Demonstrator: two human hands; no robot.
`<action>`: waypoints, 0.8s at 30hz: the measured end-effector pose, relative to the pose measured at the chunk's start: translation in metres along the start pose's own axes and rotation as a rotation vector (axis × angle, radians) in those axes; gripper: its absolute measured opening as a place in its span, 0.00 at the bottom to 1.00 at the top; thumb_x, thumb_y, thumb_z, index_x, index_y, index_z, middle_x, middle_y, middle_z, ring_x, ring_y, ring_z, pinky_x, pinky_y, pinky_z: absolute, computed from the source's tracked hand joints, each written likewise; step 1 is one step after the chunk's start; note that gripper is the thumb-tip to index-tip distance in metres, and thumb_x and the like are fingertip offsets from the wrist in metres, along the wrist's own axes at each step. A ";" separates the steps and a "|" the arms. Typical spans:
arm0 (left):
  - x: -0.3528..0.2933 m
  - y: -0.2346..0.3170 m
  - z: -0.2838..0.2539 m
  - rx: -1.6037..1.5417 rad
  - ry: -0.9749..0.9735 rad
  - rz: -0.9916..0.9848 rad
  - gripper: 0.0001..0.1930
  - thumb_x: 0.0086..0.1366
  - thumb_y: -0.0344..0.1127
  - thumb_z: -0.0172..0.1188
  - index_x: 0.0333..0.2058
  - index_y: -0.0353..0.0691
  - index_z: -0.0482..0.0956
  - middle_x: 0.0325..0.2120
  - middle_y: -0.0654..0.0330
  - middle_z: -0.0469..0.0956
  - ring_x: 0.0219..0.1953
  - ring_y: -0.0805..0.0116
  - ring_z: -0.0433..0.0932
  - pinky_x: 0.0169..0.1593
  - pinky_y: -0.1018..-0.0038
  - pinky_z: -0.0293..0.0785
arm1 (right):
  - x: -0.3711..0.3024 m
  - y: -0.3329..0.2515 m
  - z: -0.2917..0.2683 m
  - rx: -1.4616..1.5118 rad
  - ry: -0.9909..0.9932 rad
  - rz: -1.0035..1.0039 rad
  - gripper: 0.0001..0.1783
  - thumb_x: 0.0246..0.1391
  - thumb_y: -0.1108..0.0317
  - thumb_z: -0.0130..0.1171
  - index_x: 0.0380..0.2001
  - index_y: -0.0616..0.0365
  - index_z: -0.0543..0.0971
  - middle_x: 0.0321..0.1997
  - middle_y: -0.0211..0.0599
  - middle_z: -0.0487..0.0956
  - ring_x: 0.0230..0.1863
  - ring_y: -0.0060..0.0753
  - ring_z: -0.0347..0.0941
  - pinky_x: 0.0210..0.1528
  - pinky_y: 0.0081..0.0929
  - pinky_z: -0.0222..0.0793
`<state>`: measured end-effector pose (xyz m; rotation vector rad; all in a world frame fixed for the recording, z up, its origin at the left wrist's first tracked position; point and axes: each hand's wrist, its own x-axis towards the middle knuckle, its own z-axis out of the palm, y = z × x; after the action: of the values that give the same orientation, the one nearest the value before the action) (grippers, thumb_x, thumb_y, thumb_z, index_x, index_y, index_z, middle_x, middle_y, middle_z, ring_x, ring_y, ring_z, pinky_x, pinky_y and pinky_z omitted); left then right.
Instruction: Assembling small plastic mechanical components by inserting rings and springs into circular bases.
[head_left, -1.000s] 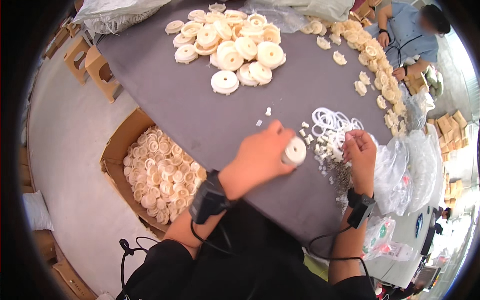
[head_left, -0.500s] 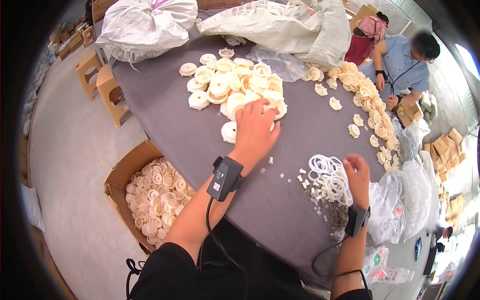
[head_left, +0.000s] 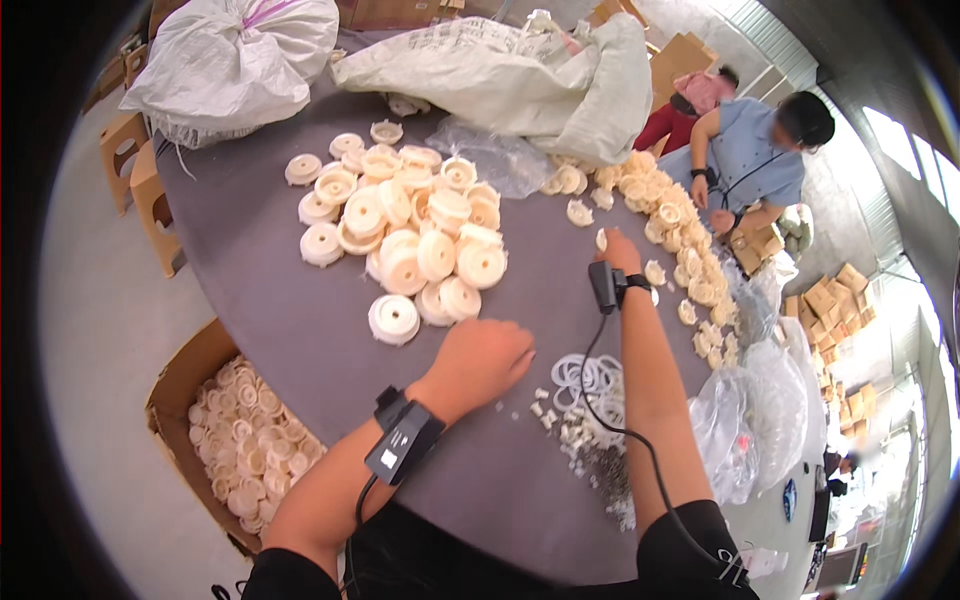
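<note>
My left hand (head_left: 482, 365) hovers over the grey-covered table just in front of a pile of round cream plastic caps (head_left: 400, 262). Its fingers are curled, and whatever they hold is hidden beneath the hand. Stretched farther forward, my right hand (head_left: 622, 254) is closed at the near edge of a heap of thinner cream plastic rings (head_left: 672, 215). A small cream plastic piece (head_left: 601, 240) shows at its fingertips. Between my forearms lie white rubber rings (head_left: 571, 374), small white plugs (head_left: 577, 432) and a heap of tiny grey metal parts (head_left: 612, 475).
A cardboard box (head_left: 178, 412) of cream caps stands on the floor at left. White woven sacks (head_left: 240, 70) line the table's far side, with clear plastic bags (head_left: 770, 415) along the right. Across the table, a person in a blue shirt (head_left: 752, 150) works at the cream heap.
My left hand has drawn back from the cap pile toward me. My right hand has left the white rings and reached forward to the cream heap. The whole view has shifted.
</note>
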<state>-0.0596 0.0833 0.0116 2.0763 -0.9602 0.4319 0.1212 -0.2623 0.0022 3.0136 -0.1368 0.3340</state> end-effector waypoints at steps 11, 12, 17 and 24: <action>-0.008 0.002 -0.014 -0.075 0.086 -0.090 0.05 0.57 0.35 0.59 0.27 0.42 0.76 0.22 0.58 0.74 0.27 0.55 0.75 0.30 0.63 0.70 | -0.086 -0.038 -0.064 0.832 -0.031 0.043 0.15 0.55 0.63 0.54 0.43 0.58 0.76 0.44 0.42 0.78 0.45 0.38 0.77 0.40 0.34 0.75; -0.010 -0.005 -0.012 -0.110 0.119 -0.121 0.05 0.57 0.36 0.59 0.28 0.41 0.76 0.22 0.57 0.74 0.27 0.54 0.75 0.29 0.63 0.70 | -0.119 -0.060 -0.091 1.233 -0.176 0.132 0.15 0.57 0.63 0.53 0.44 0.60 0.75 0.44 0.40 0.78 0.44 0.34 0.77 0.39 0.31 0.76; -0.002 -0.008 -0.020 -0.185 0.112 -0.180 0.06 0.58 0.36 0.58 0.31 0.41 0.78 0.24 0.57 0.77 0.26 0.57 0.76 0.29 0.67 0.70 | -0.279 -0.107 -0.138 1.768 -0.728 0.322 0.11 0.61 0.67 0.50 0.43 0.63 0.72 0.37 0.35 0.78 0.34 0.27 0.77 0.30 0.24 0.80; -0.004 -0.004 -0.015 -0.140 0.031 -0.162 0.07 0.58 0.38 0.57 0.29 0.42 0.78 0.22 0.60 0.78 0.26 0.61 0.77 0.29 0.68 0.71 | -0.342 -0.136 -0.133 0.866 -0.223 0.134 0.10 0.53 0.68 0.60 0.37 0.61 0.79 0.32 0.32 0.80 0.29 0.21 0.73 0.29 0.19 0.70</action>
<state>-0.0593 0.0985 0.0166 1.9961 -0.7750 0.3029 -0.2257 -0.0862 0.0421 3.9094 -0.2728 0.0606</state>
